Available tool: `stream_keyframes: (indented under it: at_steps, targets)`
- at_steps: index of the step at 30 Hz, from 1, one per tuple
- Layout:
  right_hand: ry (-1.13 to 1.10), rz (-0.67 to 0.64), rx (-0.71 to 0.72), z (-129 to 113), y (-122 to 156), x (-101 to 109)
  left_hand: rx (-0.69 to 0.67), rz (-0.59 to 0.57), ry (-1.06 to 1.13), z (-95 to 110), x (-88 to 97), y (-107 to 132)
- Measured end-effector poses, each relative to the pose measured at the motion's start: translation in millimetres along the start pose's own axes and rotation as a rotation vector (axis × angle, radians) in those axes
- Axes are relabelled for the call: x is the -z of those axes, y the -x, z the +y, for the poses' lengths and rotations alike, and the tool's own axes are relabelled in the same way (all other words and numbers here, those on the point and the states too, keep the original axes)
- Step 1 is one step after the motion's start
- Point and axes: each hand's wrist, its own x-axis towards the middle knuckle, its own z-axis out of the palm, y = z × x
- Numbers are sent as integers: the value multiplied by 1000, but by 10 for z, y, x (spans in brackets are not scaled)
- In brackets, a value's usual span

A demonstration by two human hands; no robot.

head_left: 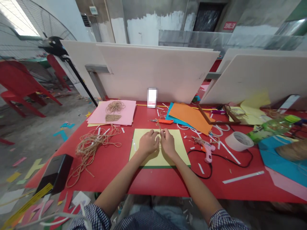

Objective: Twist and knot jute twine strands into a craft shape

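Observation:
My left hand (148, 142) and my right hand (168, 143) meet above a pale yellow card (165, 153) lying on a green sheet, fingers pinched around a short strand of jute twine (158, 125). The strand sticks up between my hands, and its lower part is hidden by my fingers. To the left, a loose tangle of jute twine (92, 150) lies on the red table (134, 180). Two small twine coils (115, 107) rest on a pink paper sheet (127, 115).
An orange-handled craft knife (163, 121), orange paper (189, 116), a pink hot glue gun (208, 151) with a black cord, and a tape roll (238, 141) lie beyond and right of my hands. Paper strips are scattered about. White partition boards (158, 73) stand behind the table.

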Motion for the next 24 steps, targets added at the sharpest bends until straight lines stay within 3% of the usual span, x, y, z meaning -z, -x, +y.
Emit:
stream_keyframes:
  at_steps: [4, 8, 11, 13, 15, 18, 20, 24]
  targets:
    - [-32, 18, -7, 39, -77, 77, 188, 42, 92, -205, 36, -68]
    - [-65, 51, -25, 61, -134, 132, 473, 27, -38, -511, 114, -108]
    - [-65, 37, -41, 48, -137, 135, 513, 109, -194, -631, 190, -96]
    - [-61, -7, -27, 26, -118, 120, 426, 193, -196, -608, 214, -89]
    - [-44, -73, 8, -4, -84, 96, 273, 210, -55, -511, 193, -93]
    - [-4, -156, 66, -48, -21, 57, 140, 61, 310, -303, 78, -105]
    - [36, -195, 88, -66, 13, 35, 143, -68, 545, -188, -23, -109]
    - [222, -242, 105, -81, 36, 18, 293, -141, 845, -128, -153, -114]
